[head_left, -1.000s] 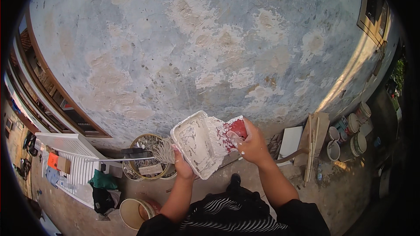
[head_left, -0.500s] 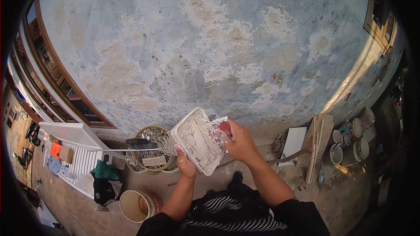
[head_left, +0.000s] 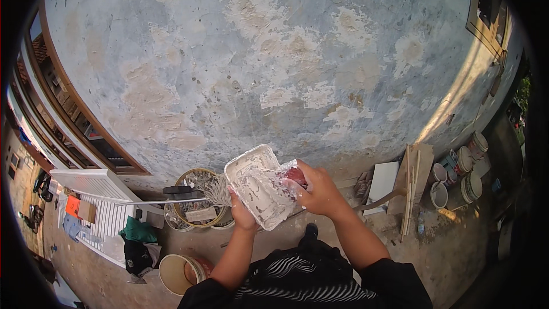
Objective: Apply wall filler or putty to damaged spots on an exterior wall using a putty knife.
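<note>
My left hand (head_left: 243, 215) grips the lower left edge of a shallow, off-white rectangular tray (head_left: 233, 167) in front of my body. Pale wet filler (head_left: 260, 186) is smeared across the tray's inside. In my right hand (head_left: 321, 193) is a red-and-white scraper (head_left: 295, 175), thickly coated with the same filler. Its putty-covered end is over the tray's right side, touching the filler; the exact edge is hidden by the paste. Beyond them rises a blue-grey wall (head_left: 211, 40) with rough beige and white patches.
A mop (head_left: 217, 190) lies across round tubs of rubble (head_left: 197, 180) at left. Near my left arm stands an open bucket (head_left: 178, 274). White slatted panels (head_left: 106, 212) are further left. Boards (head_left: 414, 174) and several paint buckets (head_left: 439, 194) line the wall's base at right.
The scraper has shifted slightly down with my right hand, and filler now spreads further across the tray. The tray has turned a little. My view has moved slightly.
</note>
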